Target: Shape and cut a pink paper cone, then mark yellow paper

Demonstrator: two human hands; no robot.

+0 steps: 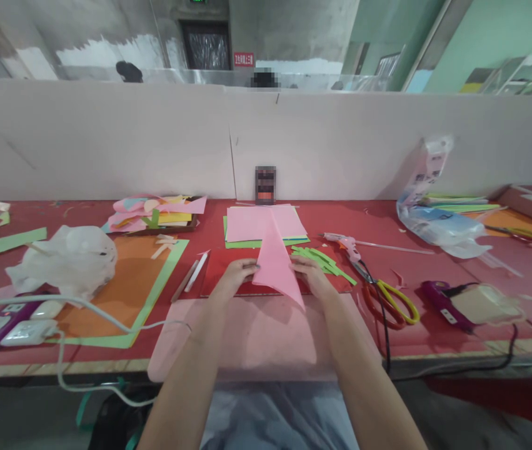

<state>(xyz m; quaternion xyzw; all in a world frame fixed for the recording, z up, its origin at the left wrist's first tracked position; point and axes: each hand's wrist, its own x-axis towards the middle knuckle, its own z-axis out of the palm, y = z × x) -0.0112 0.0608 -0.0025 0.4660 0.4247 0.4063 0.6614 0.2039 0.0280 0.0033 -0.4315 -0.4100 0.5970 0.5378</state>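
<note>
A sheet of pink paper (pixel 277 265), bent into a tall pointed shape, stands between my two hands over the red table. My left hand (pixel 237 276) grips its left edge, fingertips partly behind the paper. On the other side, my right hand (pixel 311 275) has its fingers closed at the right edge. Beneath lies a dark red sheet or board (pixel 221 275), with a pink mat (pixel 266 340) nearer to me. Just beyond the hands is a stack of pink sheets (pixel 247 225) on green ones. Green paper strips (pixel 324 257) lie beside my right hand.
A glue gun (pixel 351 247) and yellow- and red-handled scissors (pixel 397 300) lie right. Power strips (pixel 448 306) with cords sit at both sides. White pens (pixel 196 272), orange paper (pixel 120 281), a plastic bag (pixel 71 259) and a scrap tray (pixel 167 219) are left. A partition (pixel 106 137) rises behind.
</note>
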